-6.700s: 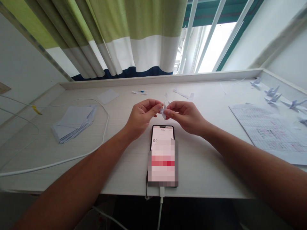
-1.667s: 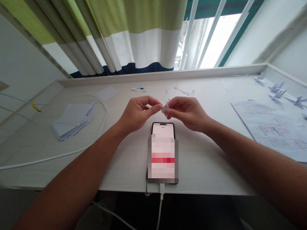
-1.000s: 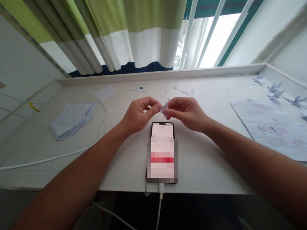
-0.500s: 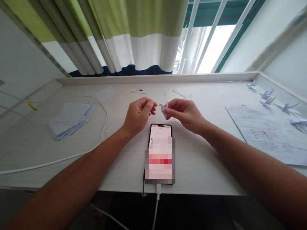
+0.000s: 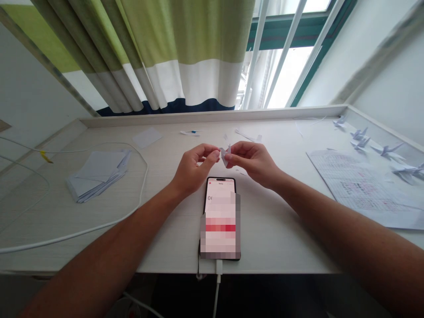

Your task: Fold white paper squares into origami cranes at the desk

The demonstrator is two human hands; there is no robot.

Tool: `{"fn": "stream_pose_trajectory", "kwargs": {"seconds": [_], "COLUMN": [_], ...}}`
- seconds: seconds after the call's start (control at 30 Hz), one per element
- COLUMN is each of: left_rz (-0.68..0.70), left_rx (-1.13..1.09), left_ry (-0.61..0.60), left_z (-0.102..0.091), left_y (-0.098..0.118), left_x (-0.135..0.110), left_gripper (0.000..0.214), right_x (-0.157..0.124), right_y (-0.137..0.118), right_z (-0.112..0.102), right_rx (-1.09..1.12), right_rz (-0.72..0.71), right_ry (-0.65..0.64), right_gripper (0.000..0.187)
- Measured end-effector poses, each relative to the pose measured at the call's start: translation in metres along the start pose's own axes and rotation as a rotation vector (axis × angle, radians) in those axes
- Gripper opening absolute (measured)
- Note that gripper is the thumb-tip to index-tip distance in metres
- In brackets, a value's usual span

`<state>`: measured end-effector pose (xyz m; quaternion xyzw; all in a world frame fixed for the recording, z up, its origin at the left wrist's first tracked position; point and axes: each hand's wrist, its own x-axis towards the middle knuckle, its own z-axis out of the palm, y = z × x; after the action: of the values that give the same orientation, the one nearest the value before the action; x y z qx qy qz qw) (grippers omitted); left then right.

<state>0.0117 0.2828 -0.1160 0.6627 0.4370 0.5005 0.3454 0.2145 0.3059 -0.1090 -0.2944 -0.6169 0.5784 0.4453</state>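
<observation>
A tiny folded white paper piece [image 5: 225, 154] is held in the air above the white desk [image 5: 281, 229]. My right hand [image 5: 253, 161] pinches it from the right with thumb and forefinger. My left hand [image 5: 195, 167] pinches its left tip with curled fingers. Just below both hands a phone [image 5: 220, 212] lies face up on the desk, plugged into a white cable [image 5: 217, 282] at the near edge.
A stack of white paper squares [image 5: 97, 172] lies at the left, ringed by a white cord [image 5: 99, 225]. Several folded paper cranes [image 5: 384, 150] stand at the far right beside a printed sheet [image 5: 361, 185]. Paper scraps [image 5: 245, 134] lie near the back ledge, under a curtain [image 5: 165, 53].
My left fingers briefly drew back from the paper half a second ago and have closed on its left tip again. The view has tilted up a little.
</observation>
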Motion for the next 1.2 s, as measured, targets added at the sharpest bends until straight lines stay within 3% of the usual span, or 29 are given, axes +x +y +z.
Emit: {"fn": "stream_pose_trajectory", "kwargs": {"seconds": [0.3,0.53,0.77,0.9,1.0,1.2], "left_rz": [0.022,0.008,0.023,0.037,0.014,0.031], "left_rx": [0.098,0.115,0.095,0.053,0.011,-0.032], "left_ry": [-0.03,-0.056,-0.077,-0.111,-0.079,-0.062], "left_z": [0.002,0.002,0.002,0.001,0.001,0.001], "left_y": [-0.001,0.002,0.001,0.003,0.006,0.029], "left_x": [-0.001,0.0,0.0,0.002,0.004,0.014], "left_gripper": [0.025,0.024,0.024,0.023,0.028,0.03], "right_x": [0.001,0.0,0.002,0.004,0.004,0.003], "right_y": [0.001,-0.005,-0.001,0.0,-0.004,-0.032], "right_z": [-0.001,0.002,0.003,0.001,0.0,-0.004], "right_rx": [-0.073,-0.231,-0.135,-0.155,-0.168,-0.155], "right_rz": [0.028,-0.1,-0.096,-0.082,-0.051,-0.143], "right_ry": [0.005,0.09,0.111,0.148,0.098,0.109], "right_gripper": [0.035,0.02,0.016,0.022,0.03,0.035]}}
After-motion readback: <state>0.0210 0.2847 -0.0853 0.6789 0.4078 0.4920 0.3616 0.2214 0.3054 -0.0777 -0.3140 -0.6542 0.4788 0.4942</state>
